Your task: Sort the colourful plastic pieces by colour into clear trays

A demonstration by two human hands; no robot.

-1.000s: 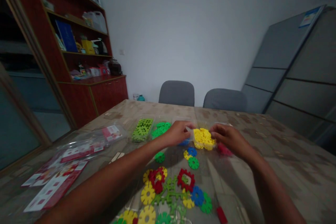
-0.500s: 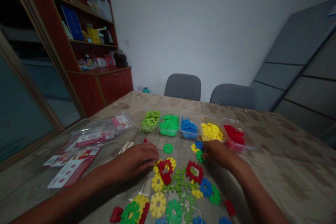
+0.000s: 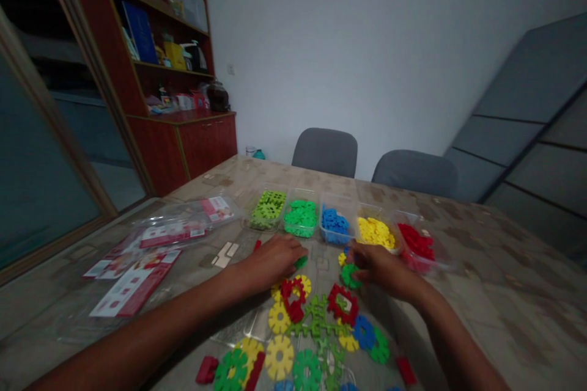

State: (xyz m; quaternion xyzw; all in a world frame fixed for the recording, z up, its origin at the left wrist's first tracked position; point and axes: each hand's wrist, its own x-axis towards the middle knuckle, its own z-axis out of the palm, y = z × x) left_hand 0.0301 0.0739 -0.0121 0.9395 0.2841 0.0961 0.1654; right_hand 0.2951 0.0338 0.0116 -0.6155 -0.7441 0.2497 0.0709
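My left hand (image 3: 274, 259) lies on the table with its fingers curled over a green snowflake piece (image 3: 300, 263). My right hand (image 3: 376, 266) is closed on another green snowflake piece (image 3: 349, 275), beside a small yellow and blue piece (image 3: 343, 256). Just beyond the hands stand clear trays in a row: light green (image 3: 266, 208), green (image 3: 300, 217), blue (image 3: 334, 223), yellow (image 3: 375, 231) and red (image 3: 416, 241) pieces. In front of the hands lies a flat cluster of joined snowflake pieces (image 3: 316, 324) in several colours.
Red and white leaflets (image 3: 132, 284) and a clear plastic bag (image 3: 178, 229) lie at the left of the table (image 3: 504, 311). Two grey chairs (image 3: 326, 151) stand at the far side. A red wooden cabinet (image 3: 183, 143) with shelves stands at the left wall.
Both hands left the yellow tray and came back toward me. The left hand then slid right onto a green piece, and the right closed on another green piece.
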